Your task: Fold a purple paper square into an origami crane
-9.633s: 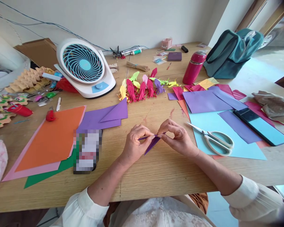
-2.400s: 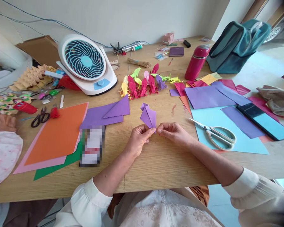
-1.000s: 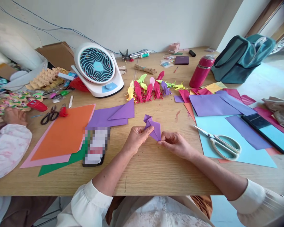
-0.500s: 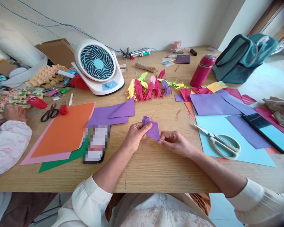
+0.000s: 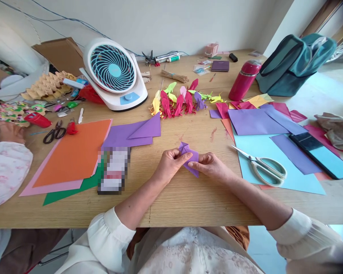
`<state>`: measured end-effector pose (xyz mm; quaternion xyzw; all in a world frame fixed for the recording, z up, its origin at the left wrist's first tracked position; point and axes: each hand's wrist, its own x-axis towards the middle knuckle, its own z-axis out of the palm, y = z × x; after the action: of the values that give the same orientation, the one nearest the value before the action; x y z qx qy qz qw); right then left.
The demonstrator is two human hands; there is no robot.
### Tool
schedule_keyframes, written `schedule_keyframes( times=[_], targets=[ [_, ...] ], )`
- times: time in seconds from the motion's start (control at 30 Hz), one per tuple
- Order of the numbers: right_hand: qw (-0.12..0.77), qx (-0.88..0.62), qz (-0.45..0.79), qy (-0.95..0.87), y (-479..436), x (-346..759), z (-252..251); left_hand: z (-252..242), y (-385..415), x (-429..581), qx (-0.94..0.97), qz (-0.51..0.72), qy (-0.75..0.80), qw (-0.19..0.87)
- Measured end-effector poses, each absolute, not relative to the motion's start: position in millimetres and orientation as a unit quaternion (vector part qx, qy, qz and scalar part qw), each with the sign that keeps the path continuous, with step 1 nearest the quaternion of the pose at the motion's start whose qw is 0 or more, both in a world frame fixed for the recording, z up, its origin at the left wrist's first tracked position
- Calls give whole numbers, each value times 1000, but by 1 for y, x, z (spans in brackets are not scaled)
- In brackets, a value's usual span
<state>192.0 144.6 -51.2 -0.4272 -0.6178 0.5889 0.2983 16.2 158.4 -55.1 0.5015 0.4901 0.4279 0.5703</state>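
A small folded piece of purple paper [image 5: 192, 163] is held just above the table, creased into a kite-like shape with a pointed lower end. My left hand [image 5: 171, 164] pinches its left side, thumb lying across the front. On the opposite edge, my right hand [image 5: 210, 166] grips the paper between thumb and curled fingers. Beyond my hands lies a row of folded paper figures [image 5: 178, 104] in red, yellow, green, pink and purple. Scissors [image 5: 267, 167] with pale handles rest on a light blue sheet [image 5: 300, 186] to the right.
A white fan [image 5: 114, 72] stands at back left. Orange paper [image 5: 74, 152], purple sheets [image 5: 122, 135] and a phone [image 5: 114, 171] lie left. A red bottle [image 5: 244, 80], teal bag [image 5: 294, 66] and dark phone [image 5: 311, 154] are right. Another person's hand [image 5: 10, 132] rests far left.
My right hand has moved from the paper's lower tip up to its right edge. Both hands and the paper sit slightly further right, and the view has shifted a little.
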Motion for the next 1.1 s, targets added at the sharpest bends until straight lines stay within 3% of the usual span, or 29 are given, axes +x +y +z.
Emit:
schedule_keyframes(
  times=[1.1],
  targets=[
    [243, -391, 606, -649, 145, 201, -52, -43, 172, 1, 404, 481, 498, 598]
  ],
)
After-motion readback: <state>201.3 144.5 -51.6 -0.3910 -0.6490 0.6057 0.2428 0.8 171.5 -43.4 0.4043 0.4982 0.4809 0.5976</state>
